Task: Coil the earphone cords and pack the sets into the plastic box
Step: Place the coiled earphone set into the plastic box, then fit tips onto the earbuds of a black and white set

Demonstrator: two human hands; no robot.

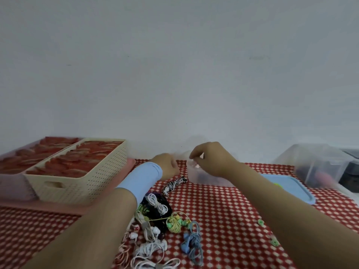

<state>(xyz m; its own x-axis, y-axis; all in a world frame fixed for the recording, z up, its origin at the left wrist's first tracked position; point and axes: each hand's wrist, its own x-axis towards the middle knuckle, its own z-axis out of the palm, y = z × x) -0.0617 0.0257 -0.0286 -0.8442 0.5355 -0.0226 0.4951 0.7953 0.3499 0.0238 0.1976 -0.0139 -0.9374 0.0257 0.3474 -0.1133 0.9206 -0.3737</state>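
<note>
A heap of earphone sets (155,228) lies between the forearms, and bare checked cloth (223,210) stretches from it to the right forearm. A striped set (173,184) sits just under the left hand (168,166), whose fingers are hidden. The right hand (211,158) curls its fingers over the plastic box (196,175), but blur hides any hold. A blue lid (289,187) lies right of that forearm. A cream basket (77,171) stands left of the left hand.
</note>
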